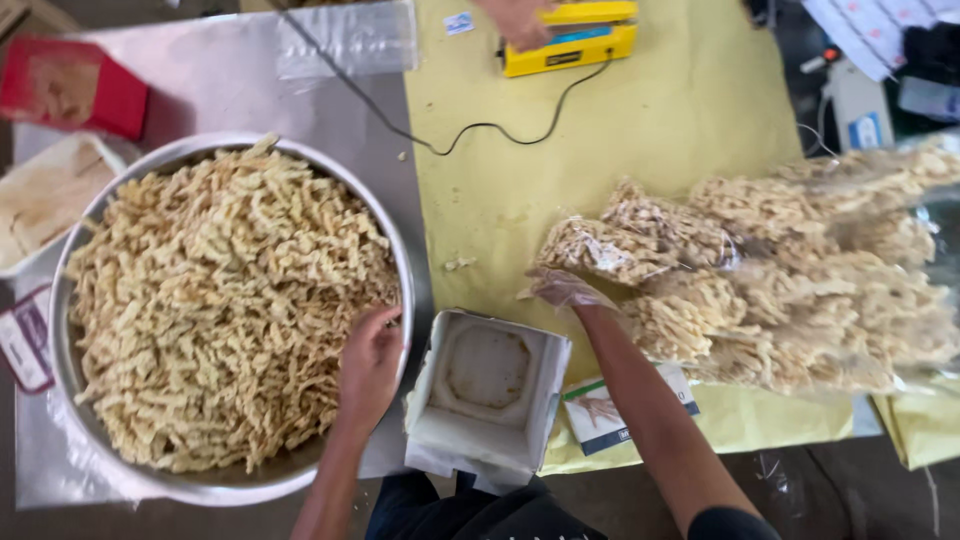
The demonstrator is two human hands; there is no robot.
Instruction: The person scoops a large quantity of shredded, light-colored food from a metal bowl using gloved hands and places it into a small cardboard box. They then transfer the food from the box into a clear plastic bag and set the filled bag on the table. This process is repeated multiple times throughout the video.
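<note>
The left hand [368,362] rests at the near rim of the large metal bowl [60,300], fingers curled down into the twisted fried snacks [215,310], apparently gathering a handful. The right hand [563,290], in a thin plastic glove, reaches to the filled snack bags [640,240] on the counter [500,180]; its grip cannot be told. The nearest bag's long axis runs left to right, toward the bowl. An open white box [488,385] sits between the arms

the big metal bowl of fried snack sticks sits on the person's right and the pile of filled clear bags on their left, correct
Not quite: the sides are swapped. In the head view the big metal bowl of fried snack sticks sits on the person's left, with the left hand resting in it at the rim. The pile of filled clear bags lies on their right, where the right hand touches it.
</note>
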